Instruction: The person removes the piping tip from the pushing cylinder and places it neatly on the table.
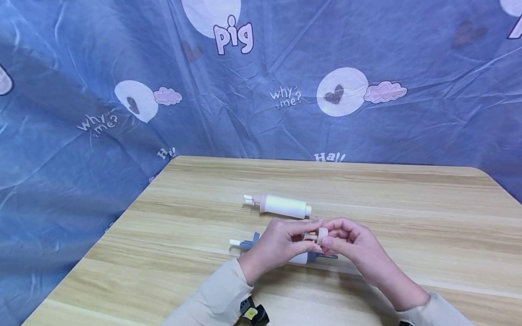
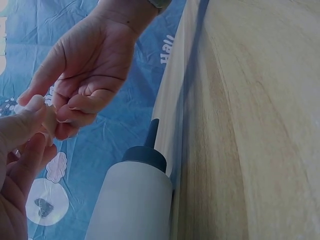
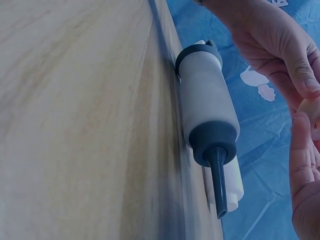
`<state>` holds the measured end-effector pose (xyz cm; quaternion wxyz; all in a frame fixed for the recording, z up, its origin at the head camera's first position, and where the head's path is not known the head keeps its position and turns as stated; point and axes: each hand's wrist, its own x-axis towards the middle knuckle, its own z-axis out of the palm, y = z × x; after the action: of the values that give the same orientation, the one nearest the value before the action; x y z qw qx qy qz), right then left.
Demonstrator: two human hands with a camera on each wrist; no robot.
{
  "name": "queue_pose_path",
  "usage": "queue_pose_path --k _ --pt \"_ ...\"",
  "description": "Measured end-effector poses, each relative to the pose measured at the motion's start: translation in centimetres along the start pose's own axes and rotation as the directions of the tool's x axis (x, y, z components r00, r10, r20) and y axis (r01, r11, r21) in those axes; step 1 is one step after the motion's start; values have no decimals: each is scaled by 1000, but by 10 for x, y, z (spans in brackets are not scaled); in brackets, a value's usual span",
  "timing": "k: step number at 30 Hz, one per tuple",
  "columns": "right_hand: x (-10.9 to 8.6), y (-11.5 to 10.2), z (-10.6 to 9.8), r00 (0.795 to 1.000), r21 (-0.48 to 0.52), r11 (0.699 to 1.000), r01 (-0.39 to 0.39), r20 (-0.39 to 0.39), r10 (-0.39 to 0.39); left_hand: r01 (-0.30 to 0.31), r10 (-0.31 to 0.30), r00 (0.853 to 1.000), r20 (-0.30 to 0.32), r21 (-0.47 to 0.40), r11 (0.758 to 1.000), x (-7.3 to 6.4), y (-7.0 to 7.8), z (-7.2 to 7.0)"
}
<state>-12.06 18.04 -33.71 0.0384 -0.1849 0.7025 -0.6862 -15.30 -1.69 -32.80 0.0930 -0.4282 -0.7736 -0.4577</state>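
Observation:
Between both hands, above the wooden table, is a small pale pink-beige nozzle-like piece [image 1: 321,235] with a round collar and a narrower end. My right hand [image 1: 355,242] pinches the collar between thumb and fingers. My left hand [image 1: 275,242] pinches the narrower end from the other side. Under the left hand lies a white cylinder [image 3: 207,92] with dark blue-grey end caps, like a decorating syringe; a long dark nozzle [image 3: 218,182] sticks out of one end. In the head view the left hand covers most of its body.
Farther back on the wooden table [image 1: 408,203] lies a similar white cylinder [image 1: 285,206] with a pale pink collar and a white handle; its other end shows a short white stub. A blue printed cloth [image 1: 244,122] hangs behind the table and along its left side.

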Motion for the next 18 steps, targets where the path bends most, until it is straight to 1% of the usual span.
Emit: queue_pose_path --k 2,9,11,15,18 --pt "0 0 0 1000 -1 1000 8 -2 -8 0 0 1000 2 5 1000 0 0 0" --pt "-2 -1 -5 1000 -8 999 31 -2 -31 31 -31 999 13 -25 999 3 2 1" --pt "-2 -2 -8 999 -11 999 36 -6 -36 50 -50 999 16 -41 998 4 2 1" --pt "-4 -4 -14 999 -32 999 35 -40 -36 94 -94 996 10 -69 993 6 1 2" --pt "-4 -5 -19 997 -53 998 30 -71 -34 109 -109 994 -1 -62 992 8 -1 2"
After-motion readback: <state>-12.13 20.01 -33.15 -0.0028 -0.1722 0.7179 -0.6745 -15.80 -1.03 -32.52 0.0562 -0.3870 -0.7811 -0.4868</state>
